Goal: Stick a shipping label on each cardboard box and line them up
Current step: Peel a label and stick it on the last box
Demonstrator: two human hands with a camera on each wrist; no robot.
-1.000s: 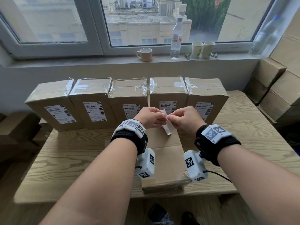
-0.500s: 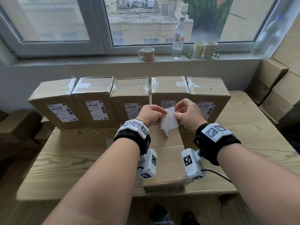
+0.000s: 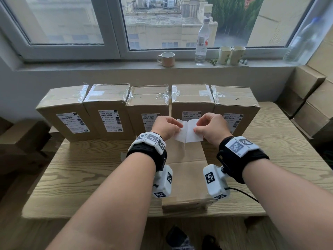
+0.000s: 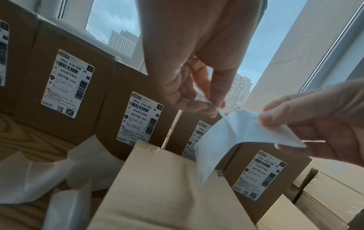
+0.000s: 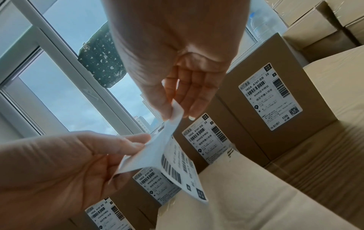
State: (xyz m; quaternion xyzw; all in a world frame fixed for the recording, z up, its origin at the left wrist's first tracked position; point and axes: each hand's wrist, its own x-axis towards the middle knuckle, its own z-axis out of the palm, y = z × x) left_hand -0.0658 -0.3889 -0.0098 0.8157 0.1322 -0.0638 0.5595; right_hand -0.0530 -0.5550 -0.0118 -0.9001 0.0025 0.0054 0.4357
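Observation:
Both hands are raised over a plain cardboard box (image 3: 185, 177) that lies flat in the middle of the wooden table (image 3: 86, 177). My left hand (image 3: 177, 126) and right hand (image 3: 197, 127) each pinch an upper corner of a white shipping label sheet (image 3: 189, 134), and its two layers spread apart between them. In the right wrist view the printed barcode face (image 5: 181, 169) hangs toward the boxes, below my right hand (image 5: 175, 113). My left hand (image 4: 214, 107) pinches a thin corner. Several labelled boxes (image 3: 108, 112) stand in a row behind.
Loose backing sheets (image 4: 39, 172) lie on the table left of the flat box. A mug (image 3: 166, 59), a bottle (image 3: 202, 42) and two cups (image 3: 231, 55) stand on the windowsill. Stacked cartons (image 3: 310, 98) fill the right side.
The sheet was a narrow folded strip between close hands; now my hands have moved apart and it is spread wide, its layers parting.

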